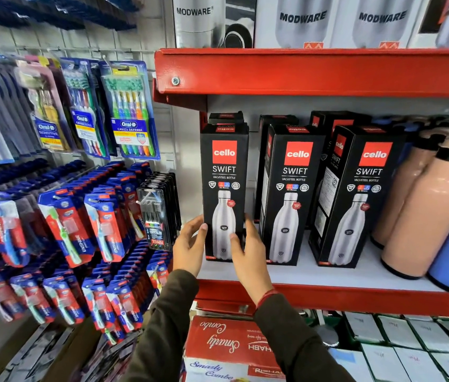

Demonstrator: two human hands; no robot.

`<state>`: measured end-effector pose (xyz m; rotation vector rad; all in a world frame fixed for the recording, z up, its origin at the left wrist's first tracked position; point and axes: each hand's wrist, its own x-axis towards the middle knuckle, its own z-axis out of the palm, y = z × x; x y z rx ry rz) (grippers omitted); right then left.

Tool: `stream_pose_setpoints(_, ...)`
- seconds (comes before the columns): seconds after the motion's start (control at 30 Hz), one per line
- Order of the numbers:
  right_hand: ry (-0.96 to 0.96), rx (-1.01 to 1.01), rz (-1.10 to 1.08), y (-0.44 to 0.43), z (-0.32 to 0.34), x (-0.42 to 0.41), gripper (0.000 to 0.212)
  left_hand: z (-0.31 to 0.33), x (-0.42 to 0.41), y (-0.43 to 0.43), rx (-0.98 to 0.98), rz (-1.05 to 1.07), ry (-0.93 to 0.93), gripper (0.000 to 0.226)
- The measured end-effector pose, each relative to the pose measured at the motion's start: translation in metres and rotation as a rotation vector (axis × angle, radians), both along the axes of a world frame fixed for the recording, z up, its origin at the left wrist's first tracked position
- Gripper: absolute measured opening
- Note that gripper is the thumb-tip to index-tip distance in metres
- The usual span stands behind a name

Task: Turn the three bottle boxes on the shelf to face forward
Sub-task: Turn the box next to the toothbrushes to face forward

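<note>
Squaring the leftmost bottle box [223, 194]
Left hand [188, 244] & right hand [248, 252] bracket its lower sides, fingers loosely spread, touching — prob. to nudge it flush w/ the shelf [355, 296] edge.

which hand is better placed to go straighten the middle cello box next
Right. The right hand sits at the right edge of the left box, right beside the middle box, which looks slightly angled. The left hand is on the far side, and would have to cross over.
</note>
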<state>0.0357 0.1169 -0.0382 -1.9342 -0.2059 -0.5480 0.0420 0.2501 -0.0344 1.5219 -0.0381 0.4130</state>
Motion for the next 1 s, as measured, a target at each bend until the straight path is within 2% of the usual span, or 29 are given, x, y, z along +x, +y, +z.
stream_pose_setpoints(0.17,0.010,0.108,-0.020,-0.004,0.001,-0.002,0.041,0.001,0.000,-0.001,-0.030,-0.009,0.032,0.025)
stream_pose_setpoints(0.33,0.043,0.157,-0.009,-0.008,0.001,-0.006,0.040,0.000,-0.007,0.002,-0.034,-0.018,0.026,0.035)
stream_pose_setpoints(0.5,0.051,0.201,0.019,-0.010,-0.001,-0.020,0.039,-0.005,-0.020,0.004,-0.037,0.005,-0.005,0.017)
stream_pose_setpoints(0.77,0.039,0.233,0.034,-0.012,-0.002,-0.047,0.038,-0.008,-0.048,0.007,-0.069,0.032,-0.013,0.024)
stream_pose_setpoints(1.0,0.032,0.264,0.043,-0.016,-0.002,-0.058,0.038,-0.010,-0.060,0.008,-0.084,0.069,-0.015,0.015)
